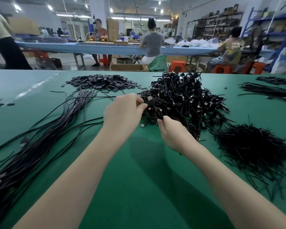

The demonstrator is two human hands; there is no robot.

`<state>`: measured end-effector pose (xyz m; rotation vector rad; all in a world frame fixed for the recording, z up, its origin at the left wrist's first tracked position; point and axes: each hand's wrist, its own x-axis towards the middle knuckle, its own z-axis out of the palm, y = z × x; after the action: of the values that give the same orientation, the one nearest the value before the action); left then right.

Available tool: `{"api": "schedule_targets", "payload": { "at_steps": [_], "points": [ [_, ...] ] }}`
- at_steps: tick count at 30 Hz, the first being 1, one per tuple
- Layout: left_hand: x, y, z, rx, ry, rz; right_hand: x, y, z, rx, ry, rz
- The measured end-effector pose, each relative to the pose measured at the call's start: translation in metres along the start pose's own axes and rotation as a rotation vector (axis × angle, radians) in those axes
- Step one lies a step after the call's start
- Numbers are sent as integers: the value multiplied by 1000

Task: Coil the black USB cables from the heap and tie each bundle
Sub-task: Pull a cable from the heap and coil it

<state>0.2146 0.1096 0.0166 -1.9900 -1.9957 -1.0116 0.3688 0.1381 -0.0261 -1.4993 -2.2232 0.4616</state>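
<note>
A coiled black USB cable bundle point(153, 113) sits between my hands at the near left edge of a big pile of tied bundles point(185, 98). My left hand point(124, 111) pinches its upper end with thumb and fingertips. My right hand point(170, 131) grips its lower part from below. One USB plug point(143, 125) hangs out of the bundle onto the green table point(139, 171). A long sheaf of uncoiled black cables point(45, 138) runs along the left side. A heap of thin black twist ties point(251, 146) lies at the right.
A pile of small dark flat pieces point(102, 81) lies at the back left. More straight black ties point(269, 91) spread at the far right. Beyond the table, several people sit at a long blue bench point(106, 47) with orange stools and cartons.
</note>
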Motion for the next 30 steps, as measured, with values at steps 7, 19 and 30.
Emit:
{"api": "schedule_targets", "payload": {
  "at_steps": [7,19,30],
  "points": [
    [-42,10,31,509,-73,605,-16,14,-28,-130,-344,-216],
    [-110,8,50,503,-7,875,-82,42,-20,-106,-577,-297],
    [-4,13,-2,-920,-288,-295,-16,168,-138,-769,2,474]
  ]
}}
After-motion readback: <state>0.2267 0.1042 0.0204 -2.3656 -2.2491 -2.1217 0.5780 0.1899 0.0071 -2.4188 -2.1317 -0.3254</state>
